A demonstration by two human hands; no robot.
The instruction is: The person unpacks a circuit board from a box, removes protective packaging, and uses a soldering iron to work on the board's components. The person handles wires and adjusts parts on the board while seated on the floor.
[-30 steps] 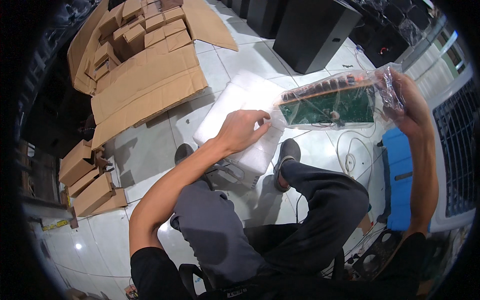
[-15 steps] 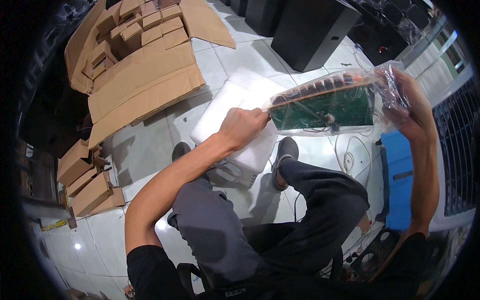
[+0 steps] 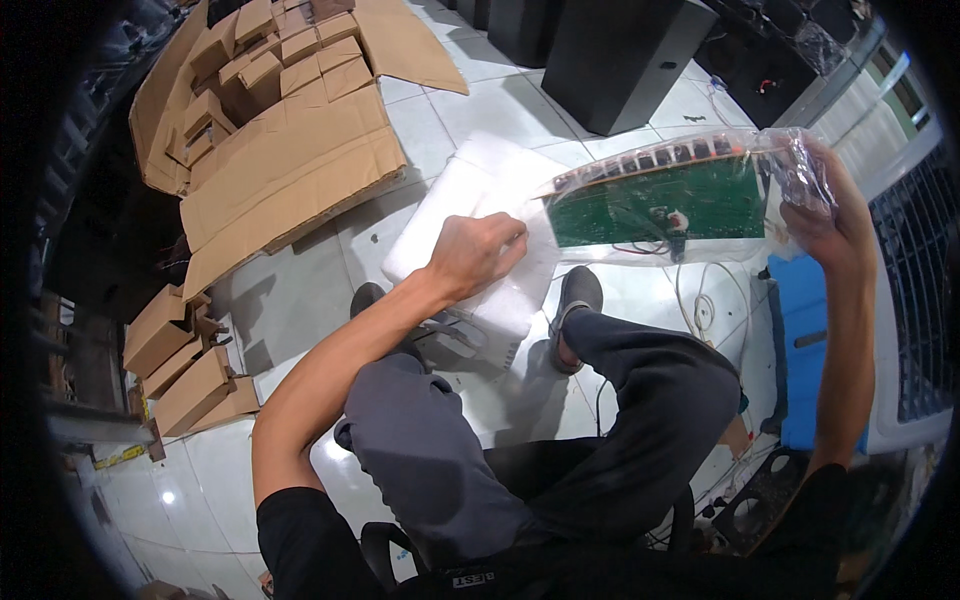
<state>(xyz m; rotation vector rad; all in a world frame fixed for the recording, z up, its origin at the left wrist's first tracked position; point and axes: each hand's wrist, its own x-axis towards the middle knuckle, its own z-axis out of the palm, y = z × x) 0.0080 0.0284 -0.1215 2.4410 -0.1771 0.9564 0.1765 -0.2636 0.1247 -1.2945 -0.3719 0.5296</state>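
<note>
Head view: right hand (image 3: 838,215) is gripping the clear bag (image 3: 802,165) by its bunched end, seemingly supporting the circuit board (image 3: 620,210) inside, right of the white block (image 3: 425,240); left hand (image 3: 475,255) is holding fingers curled near the bag's left end, whether pinching it I cannot tell.

Bright centre, blackened fisheye rim.
Foam block (image 3: 480,170) overexposed; glare on floor (image 3: 320,290) and plastic bag (image 3: 650,205); shadow beside cartons (image 3: 197,388).

Black tee, short sleeves (image 3: 312,540) at 7 and 4 o'clock, little white block print (image 3: 474,580) down at 6. Dark grey pants (image 3: 655,395), kinda loose, plus grey slip-on shoes (image 3: 582,290), lighter strap (image 3: 573,314) on the 3 o'clock one.
</note>
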